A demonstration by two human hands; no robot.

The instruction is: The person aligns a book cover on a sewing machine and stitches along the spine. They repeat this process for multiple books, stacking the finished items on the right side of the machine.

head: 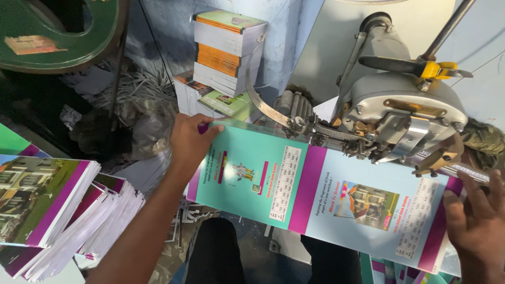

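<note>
One long printed sheet (315, 192) lies flat across the middle, under the head of one grey metal machine (400, 118) at far right. The sheet is turquoise and pale blue with purple bands, small pictures and tables. The left hand (190, 141) grips its far-left corner, thumb on top, fingers curled under. The right hand (476, 221) presses its right end, fingers spread flat. Two book stacks show: one (226, 50) far off, one (58, 210) fanned out near left.
</note>
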